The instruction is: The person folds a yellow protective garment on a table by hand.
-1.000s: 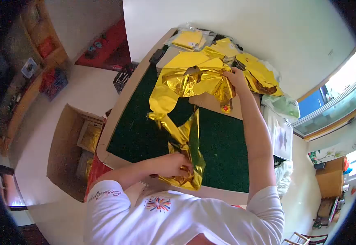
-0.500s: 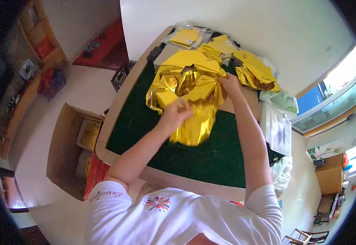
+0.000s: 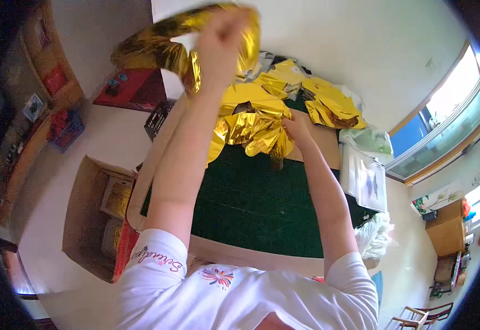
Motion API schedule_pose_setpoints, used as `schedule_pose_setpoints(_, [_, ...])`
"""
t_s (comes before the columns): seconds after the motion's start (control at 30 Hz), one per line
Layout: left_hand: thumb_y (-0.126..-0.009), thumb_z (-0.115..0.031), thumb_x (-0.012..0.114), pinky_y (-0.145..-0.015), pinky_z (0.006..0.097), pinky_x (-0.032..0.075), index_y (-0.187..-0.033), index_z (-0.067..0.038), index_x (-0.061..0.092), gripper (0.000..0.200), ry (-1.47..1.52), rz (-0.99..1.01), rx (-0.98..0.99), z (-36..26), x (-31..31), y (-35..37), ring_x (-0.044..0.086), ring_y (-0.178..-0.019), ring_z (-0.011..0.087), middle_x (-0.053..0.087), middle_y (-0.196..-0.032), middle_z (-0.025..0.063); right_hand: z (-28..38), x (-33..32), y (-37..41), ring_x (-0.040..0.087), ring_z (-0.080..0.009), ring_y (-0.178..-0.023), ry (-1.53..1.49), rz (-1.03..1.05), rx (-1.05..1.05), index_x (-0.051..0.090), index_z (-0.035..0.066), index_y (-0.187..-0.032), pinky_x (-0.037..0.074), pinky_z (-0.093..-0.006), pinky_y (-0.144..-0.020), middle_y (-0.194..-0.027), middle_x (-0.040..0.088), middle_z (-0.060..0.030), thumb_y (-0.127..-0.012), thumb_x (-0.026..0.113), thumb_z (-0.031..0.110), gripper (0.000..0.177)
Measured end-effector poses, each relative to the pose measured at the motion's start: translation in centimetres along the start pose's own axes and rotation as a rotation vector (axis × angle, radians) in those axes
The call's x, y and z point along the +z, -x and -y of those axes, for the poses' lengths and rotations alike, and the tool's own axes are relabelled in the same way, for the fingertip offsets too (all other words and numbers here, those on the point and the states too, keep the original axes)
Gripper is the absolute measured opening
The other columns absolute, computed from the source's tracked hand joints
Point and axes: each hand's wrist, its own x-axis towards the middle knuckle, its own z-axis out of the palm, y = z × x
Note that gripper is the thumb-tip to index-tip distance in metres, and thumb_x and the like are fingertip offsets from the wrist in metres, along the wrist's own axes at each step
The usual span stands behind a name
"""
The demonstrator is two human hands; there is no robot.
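Observation:
Raised high over the far left of the table, my left hand (image 3: 224, 41) is closed and smeared by motion. A shiny gold foil piece (image 3: 157, 48) hangs from it in a wide curve, spreading out on both sides of the fist. My right hand (image 3: 296, 125) grips the right edge of a crumpled gold foil pile (image 3: 251, 125) on the table, fingers closed on the foil. My left forearm hides part of the pile's left side.
The table has a dark green mat (image 3: 251, 203). More folded gold foil (image 3: 333, 102) lies at the back right, beside a clear plastic bag (image 3: 366, 141) and white packets (image 3: 364, 176). An open cardboard box (image 3: 88, 220) stands on the floor at left, with a black crate (image 3: 157, 120) beyond.
My left hand has swung up and away from the pile, lifting a gold foil piece into the air. My right hand stays at the pile's right edge.

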Motion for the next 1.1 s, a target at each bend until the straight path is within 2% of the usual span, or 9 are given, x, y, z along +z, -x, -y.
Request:
schedule_pose_setpoints(0.13, [-0.073, -0.008, 0.073, -0.068, 0.0282, 0.049, -0.09, -0.003, 0.064, 0.021, -0.028, 0.325, -0.489, 14.2, 2.1, 11.9, 0.06, -0.072, 0.0139, 0.065, -0.079, 0.0049, 2.2, 0.1, 1.2, 0.044, -0.0101, -0.046, 0.054, -0.007, 0.041, 0.058, 0.007, -0.117, 0.032, -0.0268, -0.041, -0.064, 0.053, -0.0018, -0.084, 0.054, 0.012, 0.034])
schedule_pose_setpoints(0.3, [-0.07, -0.009, 0.077, -0.07, 0.0293, 0.049, -0.101, 0.001, 0.062, 0.036, -0.017, 0.358, -0.866, 16.9, 1.7, 16.2, 0.061, -0.08, 0.017, 0.064, -0.091, 0.0091, 1.8, 0.1, 0.9, 0.051, -0.0102, -0.057, -0.045, 0.064, 0.026, 0.057, 0.006, -0.118, 0.04, -0.0272, -0.049, -0.072, 0.058, -0.0022, -0.086, 0.058, 0.019, 0.035])
schedule_pose_setpoints(0.37, [-0.071, -0.009, 0.076, -0.073, 0.0288, 0.049, -0.109, 0.001, 0.061, 0.042, 0.144, 0.431, -1.026, 16.4, 2.2, 15.8, 0.061, -0.085, 0.0173, 0.064, -0.095, 0.0093, 1.5, 0.5, 0.4, 0.058, -0.0118, -0.074, -0.148, 0.131, 0.014, 0.057, 0.003, -0.12, 0.046, -0.0265, -0.063, -0.088, 0.062, -0.0042, -0.086, 0.063, 0.028, 0.042])
schedule_pose_setpoints(0.5, [-0.079, -0.009, 0.069, -0.074, 0.0277, 0.049, -0.101, 0.001, 0.064, 0.024, 0.197, 0.565, -1.06, 14.4, 3.0, 16.1, 0.062, -0.083, 0.0172, 0.065, -0.093, 0.0094, 3.7, 1.3, 1.3, 0.06, -0.0156, -0.093, -0.051, 0.093, 0.075, 0.063, 0.0, -0.113, 0.047, -0.0306, -0.079, -0.104, 0.065, -0.0069, -0.082, 0.069, 0.037, 0.048])
schedule_pose_setpoints(0.87, [-0.081, -0.012, 0.069, -0.067, 0.0304, 0.049, -0.095, 0.001, 0.064, 0.02, 0.528, 0.242, -1.285, 16.8, 2.0, 17.4, 0.061, -0.078, 0.018, 0.064, -0.087, 0.0087, 2.5, 2.2, 0.8, 0.063, -0.0186, -0.078, -0.056, 0.126, 0.047, 0.063, -0.005, -0.105, 0.049, -0.0328, -0.068, -0.094, 0.067, -0.0096, -0.076, 0.072, 0.012, 0.035])
schedule_pose_setpoints(0.93, [-0.077, -0.018, 0.074, -0.066, 0.0312, 0.048, -0.094, 0.003, 0.065, 0.028, 0.019, 0.384, -1.091, 15.3, 2.3, 16.6, 0.061, -0.078, 0.0183, 0.066, -0.089, 0.0092, 2.2, 2.5, 0.4, 0.062, -0.019, -0.074, -0.123, 0.136, -0.027, 0.063, -0.005, -0.105, 0.049, -0.0337, -0.066, -0.093, 0.067, -0.0103, -0.075, 0.072, 0.011, 0.035])
schedule_pose_setpoints(1.03, [-0.074, -0.024, 0.076, -0.068, 0.0309, 0.047, -0.093, 0.004, 0.067, 0.036, -0.105, 0.572, -0.951, 15.1, 2.1, 15.9, 0.061, -0.078, 0.0193, 0.067, -0.089, 0.0098, 3.4, 2.7, 0.4, 0.059, -0.0195, -0.068, 0.135, 0.092, 0.001, 0.063, -0.004, -0.105, 0.047, -0.0341, -0.06, -0.087, 0.066, -0.0109, -0.075, 0.071, 0.009, 0.034])
schedule_pose_setpoints(1.07, [-0.076, -0.025, 0.073, -0.073, 0.0302, 0.046, -0.1, 0.004, 0.065, 0.039, -0.261, 0.577, -0.906, 14.9, 1.7, 15.2, 0.061, -0.084, 0.0203, 0.066, -0.096, 0.0119, 4.1, 2.6, 0.6, 0.057, -0.0194, -0.065, 0.091, 0.098, 0.007, 0.063, -0.003, -0.105, 0.046, -0.0342, -0.057, -0.085, 0.065, -0.0104, -0.075, 0.07, 0.009, 0.033])
schedule_pose_setpoints(1.1, [-0.078, -0.024, 0.07, -0.075, 0.0304, 0.046, -0.107, 0.004, 0.062, 0.042, -0.12, 0.343, -0.993, 15.9, 1.5, 15.0, 0.06, -0.088, 0.0204, 0.064, -0.101, 0.0133, 5.2, 2.5, 1.0, 0.055, -0.0194, -0.062, 0.046, 0.104, 0.013, 0.063, -0.002, -0.105, 0.044, -0.0343, -0.055, -0.083, 0.064, -0.0099, -0.075, 0.069, 0.008, 0.032])
